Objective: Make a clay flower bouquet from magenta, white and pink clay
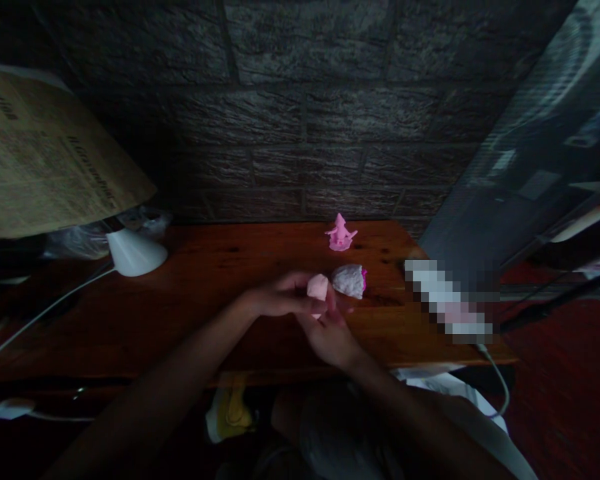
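Observation:
Above the wooden table (pixel 220 250) a small pale pink lump (pixel 318 287) sits between my two hands; its exact kind I cannot make out. My left hand (pixel 285 295) is closed around its left side. From the right and below, my right hand (pixel 330 333) grips it as well, fingers curled against it. Just right of the hands lies a whitish crumpled pouch-like piece (pixel 347 281) with a bright pink edge. Behind that, a pink figure with a pointed top (pixel 340 233) stands upright near the wall.
A lamp with a newspaper-print shade (pixel 55 153) and white base (pixel 136 253) stands at the left, beside crumpled clear plastic (pixel 77 242). A blurred-out white object (pixel 447 300) with a cable lies near the right edge. A dark brick wall (pixel 305 113) rises behind.

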Demonstrator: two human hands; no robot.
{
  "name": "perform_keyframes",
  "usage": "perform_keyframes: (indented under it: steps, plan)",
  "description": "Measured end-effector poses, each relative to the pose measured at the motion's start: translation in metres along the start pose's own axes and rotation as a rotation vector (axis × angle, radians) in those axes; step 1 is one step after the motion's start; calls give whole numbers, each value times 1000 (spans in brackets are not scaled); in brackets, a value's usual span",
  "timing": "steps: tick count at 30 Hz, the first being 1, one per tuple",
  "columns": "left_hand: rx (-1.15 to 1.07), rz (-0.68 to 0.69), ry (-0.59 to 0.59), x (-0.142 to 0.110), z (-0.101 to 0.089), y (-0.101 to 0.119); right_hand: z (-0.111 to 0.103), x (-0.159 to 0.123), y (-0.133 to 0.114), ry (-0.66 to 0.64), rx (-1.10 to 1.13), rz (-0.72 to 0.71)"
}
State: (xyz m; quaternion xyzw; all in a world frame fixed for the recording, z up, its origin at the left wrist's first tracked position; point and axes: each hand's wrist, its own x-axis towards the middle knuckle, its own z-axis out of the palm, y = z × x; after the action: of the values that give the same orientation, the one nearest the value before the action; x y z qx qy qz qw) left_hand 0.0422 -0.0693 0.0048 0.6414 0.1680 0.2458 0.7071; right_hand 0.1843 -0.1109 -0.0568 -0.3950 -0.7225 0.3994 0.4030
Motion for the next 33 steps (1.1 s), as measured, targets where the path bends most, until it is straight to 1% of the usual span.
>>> perform_keyframes:
  steps: [2,6,7,9,12,14,16,19,21,24,29,33]
  plan:
    - [-59,4,82,2,0,-6,0,3,-4,38,49,42]
    - [-236,79,379,9,-3,-14,-4,9,-11,-105,283,122]
    - [-291,105,440,11,-4,-14,-4,9,-11,-112,349,136]
    - [-382,178,545,14,-7,-10,-3,9,-10,-76,441,165]
    - [-474,289,661,15,-12,-1,-1,8,-7,-33,479,213]
    - [-495,283,705,14,-16,3,1,6,-6,-35,462,225]
    - [-486,245,754,13,-20,5,1,4,-7,-52,397,201]
    - [-442,145,820,12,-24,4,1,2,-9,-82,211,105]
    - [-406,100,839,12,-24,3,0,1,-11,-99,104,44]
    - [-373,113,849,12,-22,2,-2,0,-15,-119,18,6]
    - [-342,133,835,14,-21,-2,-3,1,-18,-117,-39,-8]
    - [-336,202,803,17,-24,-3,-3,0,-18,-124,-82,-38]
